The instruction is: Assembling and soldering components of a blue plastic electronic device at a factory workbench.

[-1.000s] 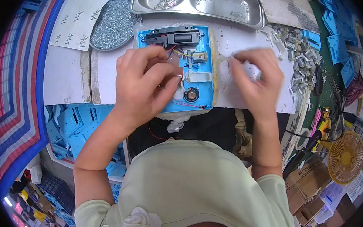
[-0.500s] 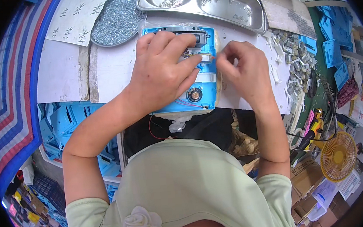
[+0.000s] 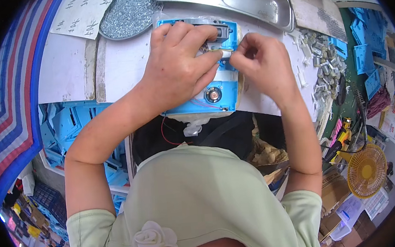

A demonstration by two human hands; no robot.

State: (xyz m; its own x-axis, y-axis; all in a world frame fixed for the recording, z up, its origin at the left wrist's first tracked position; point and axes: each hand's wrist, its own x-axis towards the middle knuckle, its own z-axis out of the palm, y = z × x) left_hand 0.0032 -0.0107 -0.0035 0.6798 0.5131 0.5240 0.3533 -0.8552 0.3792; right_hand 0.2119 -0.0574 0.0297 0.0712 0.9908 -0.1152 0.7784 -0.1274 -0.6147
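The open blue casing (image 3: 231,89) lies on the desk (image 3: 127,66) in front of the person, with a black-rimmed round speaker (image 3: 213,95) near its lower right corner, a pale strip above that and a dark module (image 3: 222,32) at the top. The left hand (image 3: 177,62) spreads over its left half, fingers bent; the right hand (image 3: 263,60) is narrowed, thumb and forefinger together at the right edge. Whether either grips something cannot be told. A second ago the right hand was apart from the casing, over the desk.
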